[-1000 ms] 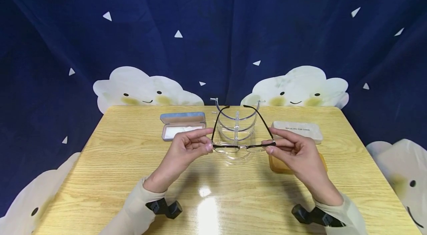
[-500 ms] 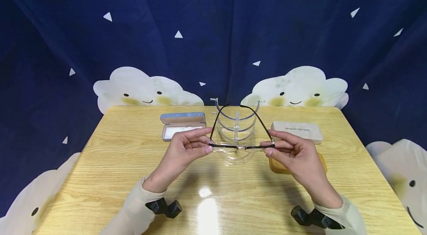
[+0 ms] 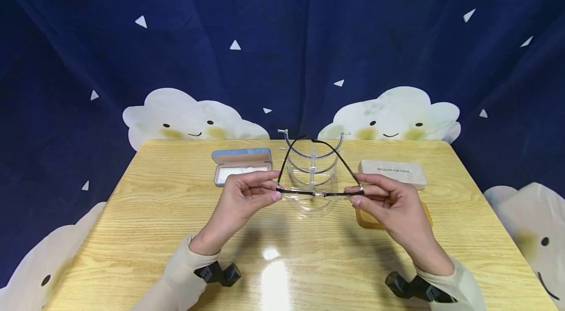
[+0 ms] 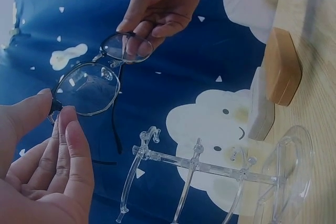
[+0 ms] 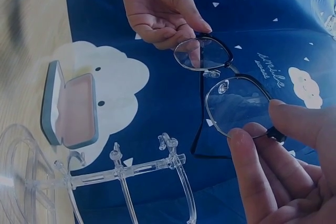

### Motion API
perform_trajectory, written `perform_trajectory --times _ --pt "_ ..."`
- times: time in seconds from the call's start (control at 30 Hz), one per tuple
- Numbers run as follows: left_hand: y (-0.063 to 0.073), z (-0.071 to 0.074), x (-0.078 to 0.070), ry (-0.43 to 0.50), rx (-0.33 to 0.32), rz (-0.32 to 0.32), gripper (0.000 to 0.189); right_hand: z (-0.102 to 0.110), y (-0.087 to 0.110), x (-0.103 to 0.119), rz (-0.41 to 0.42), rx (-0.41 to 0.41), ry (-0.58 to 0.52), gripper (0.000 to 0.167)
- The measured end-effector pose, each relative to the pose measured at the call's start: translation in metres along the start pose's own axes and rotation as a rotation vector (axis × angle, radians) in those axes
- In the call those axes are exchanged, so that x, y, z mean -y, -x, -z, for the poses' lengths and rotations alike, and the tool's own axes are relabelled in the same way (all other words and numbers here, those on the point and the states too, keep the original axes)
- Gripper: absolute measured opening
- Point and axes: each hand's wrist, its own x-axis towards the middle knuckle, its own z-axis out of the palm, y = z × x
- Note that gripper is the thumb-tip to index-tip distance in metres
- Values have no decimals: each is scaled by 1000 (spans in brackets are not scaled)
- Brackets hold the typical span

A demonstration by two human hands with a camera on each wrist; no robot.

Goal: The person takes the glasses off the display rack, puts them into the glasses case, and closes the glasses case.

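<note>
A pair of eyeglasses (image 3: 298, 192) with a black upper rim and clear lenses is held between both hands, temples unfolded and pointing away from the person. My left hand (image 3: 243, 198) pinches one outer corner of the frame between thumb and fingers. The opposite corner is pinched by my right hand (image 3: 395, 203). Behind the glasses, a clear plastic eyeglass stand (image 3: 313, 168) with several curved arms rises from the table, partly overlapped by the temples in the head view. Both wrist views show the glasses above the stand's top, lenses (image 4: 86, 90) unobstructed in the middle.
On the wooden table (image 3: 145, 213), an open blue glasses case (image 3: 243, 153) with a white cloth (image 3: 234, 172) lies left of the stand. To the right are a white lettered case (image 3: 397, 169) and an orange case (image 3: 370, 219), partly behind the right hand. A blue curtain (image 3: 282, 31) hangs behind.
The glasses have tilted, so their front shows nearly edge-on instead of with lenses visible. They shifted slightly left, and the temple tips moved closer together. The hands stayed almost in place.
</note>
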Motion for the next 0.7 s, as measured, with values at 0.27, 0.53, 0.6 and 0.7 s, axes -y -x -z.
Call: perform_trajectory --times 0.27,0.53,0.6,0.7 --pt "-1 1 0 -6 -7 3 42 -1 -1 -2 40 -4 14 32" --pt "-1 2 1 -8 -21 4 40 -2 -2 -4 101 -6 -14 29" --pt "-1 2 1 -10 -23 3 40 -2 -2 -5 113 -5 4 28" --pt "0 2 1 -16 -22 -8 40 -2 -1 -5 121 -6 32 27"
